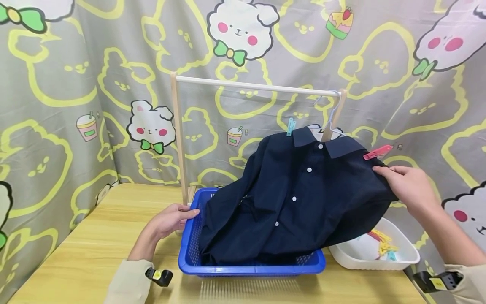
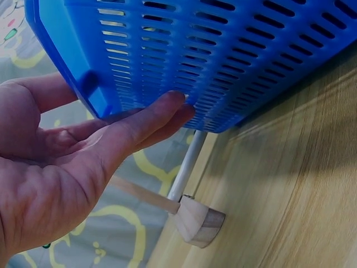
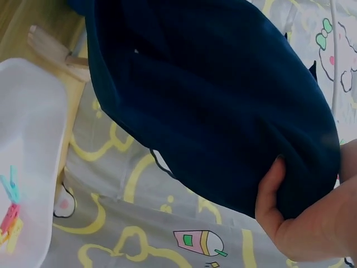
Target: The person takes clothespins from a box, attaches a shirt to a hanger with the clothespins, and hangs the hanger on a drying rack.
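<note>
A dark navy shirt (image 1: 303,190) with white buttons is on a light blue wire hanger (image 1: 334,110) hooked at the right end of the rack's rod. One teal clothespin (image 1: 290,126) and one pink-red clothespin (image 1: 377,152) are clipped at its shoulders. My right hand (image 1: 411,188) pinches the shirt near the shoulder, below the pink-red clothespin; the right wrist view shows the fabric (image 3: 212,100) draping from the fingers. The shirt's lower part lies in a blue slotted basket (image 1: 250,269). At the basket's left rim, my left hand (image 1: 171,219) grips with the thumb on top and fingers underneath.
Behind the basket stands a wooden rack with a white rod (image 1: 258,86). A white tub (image 1: 373,265) holding several colored clothespins (image 1: 383,245) sits right of the basket. All rest on a wood-grain table (image 1: 87,253) before a patterned curtain (image 1: 125,33).
</note>
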Demonstrator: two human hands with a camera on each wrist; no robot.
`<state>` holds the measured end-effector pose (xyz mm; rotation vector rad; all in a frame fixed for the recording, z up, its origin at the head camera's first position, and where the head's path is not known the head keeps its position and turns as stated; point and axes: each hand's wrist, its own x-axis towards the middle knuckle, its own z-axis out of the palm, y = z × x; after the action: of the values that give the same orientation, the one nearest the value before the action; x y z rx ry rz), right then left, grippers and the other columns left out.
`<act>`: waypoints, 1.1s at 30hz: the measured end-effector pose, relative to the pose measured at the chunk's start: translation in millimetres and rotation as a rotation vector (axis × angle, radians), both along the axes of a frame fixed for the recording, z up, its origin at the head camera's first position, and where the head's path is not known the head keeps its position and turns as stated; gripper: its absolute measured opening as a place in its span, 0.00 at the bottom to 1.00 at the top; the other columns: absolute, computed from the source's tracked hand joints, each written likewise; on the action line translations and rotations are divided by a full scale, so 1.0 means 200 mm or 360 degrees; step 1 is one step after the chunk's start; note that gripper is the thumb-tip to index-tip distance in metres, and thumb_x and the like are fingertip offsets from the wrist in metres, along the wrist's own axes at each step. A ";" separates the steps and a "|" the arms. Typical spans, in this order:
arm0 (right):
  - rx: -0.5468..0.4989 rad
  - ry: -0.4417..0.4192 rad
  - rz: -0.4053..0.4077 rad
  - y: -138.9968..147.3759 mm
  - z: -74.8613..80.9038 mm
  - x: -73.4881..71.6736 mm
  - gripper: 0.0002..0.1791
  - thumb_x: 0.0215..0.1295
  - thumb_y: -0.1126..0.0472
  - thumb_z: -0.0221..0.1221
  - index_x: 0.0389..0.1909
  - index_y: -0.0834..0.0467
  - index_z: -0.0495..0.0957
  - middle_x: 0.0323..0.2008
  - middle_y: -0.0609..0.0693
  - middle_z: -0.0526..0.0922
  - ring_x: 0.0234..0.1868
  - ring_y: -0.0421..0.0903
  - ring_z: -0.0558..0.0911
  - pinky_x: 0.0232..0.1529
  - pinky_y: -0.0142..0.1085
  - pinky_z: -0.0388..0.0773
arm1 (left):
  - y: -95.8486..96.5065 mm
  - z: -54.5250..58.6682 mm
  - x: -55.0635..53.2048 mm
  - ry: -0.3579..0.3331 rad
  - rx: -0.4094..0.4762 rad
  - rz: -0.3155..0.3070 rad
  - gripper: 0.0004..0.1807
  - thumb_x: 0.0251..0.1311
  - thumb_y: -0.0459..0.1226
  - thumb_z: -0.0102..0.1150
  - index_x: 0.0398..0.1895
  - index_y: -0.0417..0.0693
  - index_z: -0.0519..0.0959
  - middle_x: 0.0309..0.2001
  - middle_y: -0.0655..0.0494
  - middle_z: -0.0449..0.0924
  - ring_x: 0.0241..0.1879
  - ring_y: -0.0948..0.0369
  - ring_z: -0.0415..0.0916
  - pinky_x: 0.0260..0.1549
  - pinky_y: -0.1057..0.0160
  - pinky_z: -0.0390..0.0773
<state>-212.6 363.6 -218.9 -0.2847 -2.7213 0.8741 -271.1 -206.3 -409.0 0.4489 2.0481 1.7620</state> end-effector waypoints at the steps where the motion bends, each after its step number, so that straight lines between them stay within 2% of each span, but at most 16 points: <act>1: 0.0033 0.0035 0.0001 0.00 0.00 0.00 0.36 0.73 0.35 0.48 0.45 0.69 0.79 0.39 0.67 0.79 0.43 0.61 0.71 0.29 0.38 0.72 | 0.00 0.00 0.00 -0.0002 0.0003 -0.0002 0.30 0.76 0.44 0.51 0.65 0.22 0.69 0.54 0.37 0.82 0.53 0.48 0.84 0.52 0.55 0.82; 3: 0.0104 0.0093 0.0004 -0.01 0.00 0.00 0.33 0.73 0.37 0.50 0.42 0.68 0.77 0.36 0.63 0.78 0.41 0.59 0.71 0.27 0.37 0.71 | 0.00 0.00 0.00 -0.0006 0.0015 -0.0003 0.30 0.76 0.44 0.51 0.65 0.22 0.69 0.53 0.38 0.83 0.52 0.49 0.84 0.52 0.56 0.82; 5: 0.0196 0.0137 0.0015 -0.01 0.00 0.01 0.32 0.74 0.38 0.51 0.44 0.69 0.74 0.38 0.65 0.76 0.41 0.61 0.71 0.28 0.39 0.70 | 0.01 -0.01 0.00 -0.0012 0.0023 0.0002 0.30 0.76 0.44 0.52 0.64 0.22 0.69 0.53 0.39 0.83 0.52 0.50 0.85 0.51 0.56 0.82; 9: 0.0352 0.0177 0.0043 -0.03 0.02 0.01 0.36 0.74 0.40 0.52 0.56 0.72 0.68 0.49 0.75 0.72 0.45 0.70 0.72 0.36 0.52 0.74 | 0.01 -0.01 0.00 -0.0012 0.0023 0.0015 0.30 0.76 0.44 0.52 0.64 0.23 0.70 0.54 0.38 0.83 0.52 0.50 0.85 0.52 0.56 0.82; 12: 0.0426 0.0180 0.0056 -0.05 0.03 0.01 0.37 0.73 0.41 0.52 0.60 0.74 0.65 0.51 0.77 0.71 0.47 0.73 0.71 0.40 0.60 0.72 | 0.01 -0.01 0.01 -0.0004 0.0011 0.0027 0.30 0.76 0.44 0.52 0.64 0.23 0.70 0.55 0.37 0.82 0.53 0.48 0.84 0.53 0.55 0.82; 19: 0.0600 0.0190 0.0052 -0.05 0.05 0.00 0.37 0.73 0.40 0.51 0.58 0.73 0.68 0.49 0.74 0.74 0.45 0.72 0.73 0.37 0.58 0.71 | 0.01 0.00 0.01 0.0008 -0.0001 0.0041 0.30 0.76 0.44 0.52 0.65 0.23 0.69 0.58 0.34 0.79 0.57 0.45 0.82 0.56 0.52 0.80; 22: 0.0594 0.0227 0.0042 -0.05 0.04 0.00 0.37 0.73 0.40 0.52 0.58 0.73 0.67 0.50 0.75 0.74 0.46 0.72 0.72 0.39 0.60 0.71 | 0.01 0.00 0.01 0.0004 -0.0001 0.0038 0.30 0.76 0.44 0.52 0.65 0.23 0.69 0.58 0.33 0.79 0.57 0.45 0.82 0.56 0.52 0.80; 25: 0.0529 0.0377 0.0008 -0.09 0.04 0.00 0.36 0.72 0.44 0.54 0.60 0.74 0.65 0.50 0.76 0.72 0.49 0.74 0.69 0.45 0.63 0.64 | 0.01 0.00 0.00 0.0001 -0.0001 0.0032 0.30 0.76 0.43 0.52 0.65 0.23 0.69 0.58 0.32 0.80 0.56 0.45 0.82 0.55 0.53 0.81; 29: 0.0448 0.0633 -0.0019 -0.20 0.05 0.02 0.33 0.69 0.52 0.57 0.62 0.75 0.64 0.50 0.75 0.71 0.53 0.74 0.66 0.47 0.64 0.55 | 0.01 0.00 0.00 -0.0002 0.0007 0.0026 0.30 0.76 0.43 0.52 0.66 0.22 0.68 0.57 0.32 0.80 0.56 0.45 0.83 0.54 0.53 0.81; 33: 0.0382 0.0738 0.0005 -0.30 0.08 0.04 0.30 0.68 0.55 0.59 0.60 0.73 0.66 0.52 0.74 0.70 0.57 0.73 0.65 0.52 0.65 0.54 | 0.00 0.00 0.00 -0.0004 0.0011 0.0023 0.30 0.76 0.43 0.52 0.66 0.22 0.68 0.57 0.33 0.80 0.56 0.45 0.82 0.54 0.53 0.82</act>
<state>-204.9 302.7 -203.6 -0.0215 -2.3557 0.5231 -270.7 -206.0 -409.5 0.4348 2.0491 1.7779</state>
